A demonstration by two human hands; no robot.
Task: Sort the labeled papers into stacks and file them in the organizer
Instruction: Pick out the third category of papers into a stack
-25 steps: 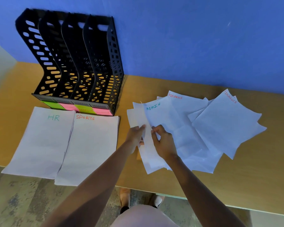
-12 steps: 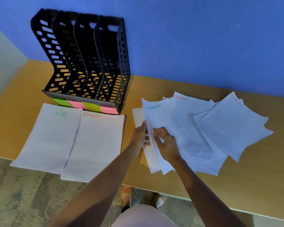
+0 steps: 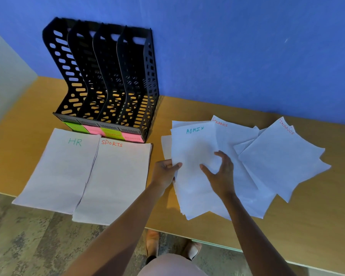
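Observation:
A black four-slot organizer [image 3: 108, 80] stands against the blue wall, with green and pink labels along its front. In front of it lie two neat stacks, HR [image 3: 60, 170] and SPORTS [image 3: 116, 182]. To the right is a loose pile of white sheets. Its top left sheet reads ADMIN [image 3: 193, 156], and FINANCE sheets [image 3: 281, 158] fan out to the right. My left hand [image 3: 164, 173] pinches the left edge of the ADMIN sheet, thumb on top. My right hand [image 3: 219, 174] rests on that sheet with fingers spread.
The wooden table [image 3: 317, 216] runs along the blue wall, and its front edge crosses the lower part of the view. The HR and SPORTS stacks overhang that edge. Below the edge are the floor and a person's feet [image 3: 173, 246].
The ADMIN sheet has been pulled on top of the pile's left side and squared up. My right hand has moved right and opened flat on it. The left hand still holds the edge.

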